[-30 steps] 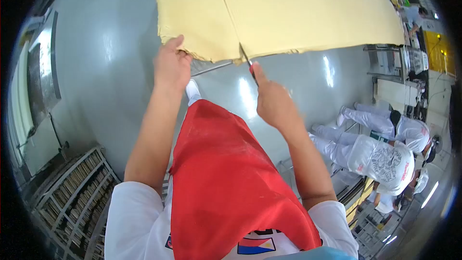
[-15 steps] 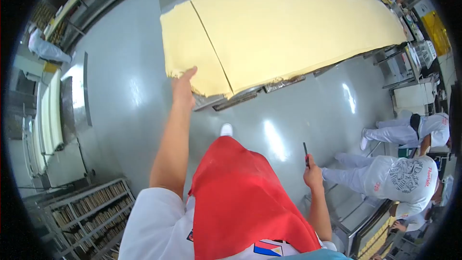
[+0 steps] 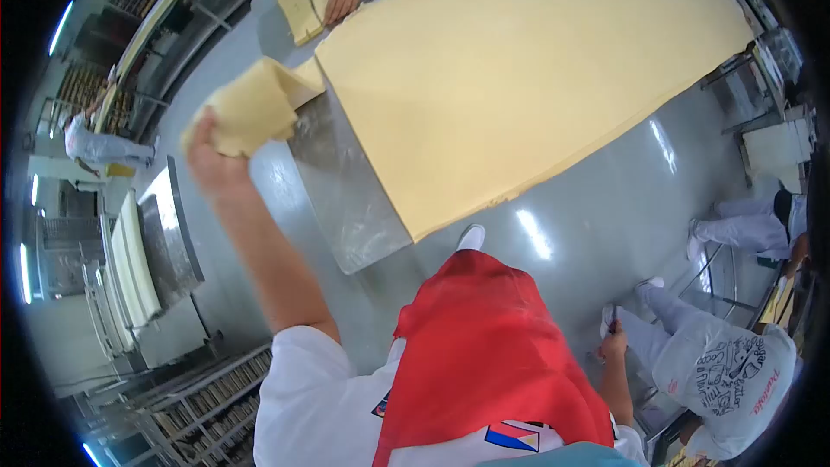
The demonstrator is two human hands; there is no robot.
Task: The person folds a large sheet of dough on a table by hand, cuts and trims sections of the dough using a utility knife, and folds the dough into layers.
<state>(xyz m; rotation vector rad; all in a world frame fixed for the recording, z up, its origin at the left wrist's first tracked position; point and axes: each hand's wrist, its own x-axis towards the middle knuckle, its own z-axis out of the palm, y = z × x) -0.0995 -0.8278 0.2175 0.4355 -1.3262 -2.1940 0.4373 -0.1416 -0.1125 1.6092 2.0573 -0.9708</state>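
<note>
Holds up a pale yellow strip (image 3: 255, 108) in the left hand (image 3: 216, 160), gripped at the near end, folded over on itself and raised beyond the left side of the table (image 3: 346, 199), rather than lying flat beside the large yellow sheet (image 3: 536, 78) as half a second ago. Shows bare grey metal in its former place, along the sheet's straight cut edge. Keeps a dark knife (image 3: 615, 318) closed in the right hand (image 3: 614, 346), low and well apart from the table, much as before. Leaves the sheet flat, spreading far to the right, slightly ragged along the near edge. Looks down over a red apron (image 3: 493, 355) to a shiny grey floor (image 3: 450, 177), with a metal rack (image 3: 216, 406) at lower left and a person in white (image 3: 726, 372) at right. Includes, near the top, another person's hand (image 3: 343, 0) close to two narrow yellow pieces (image 3: 294, 9). Hides some left fingers behind the strip. Cannot tell whether the strip's far end touches the sheet. Cuts off the other worker above the forearm. Makes the knife too small for telling blade from handle
</note>
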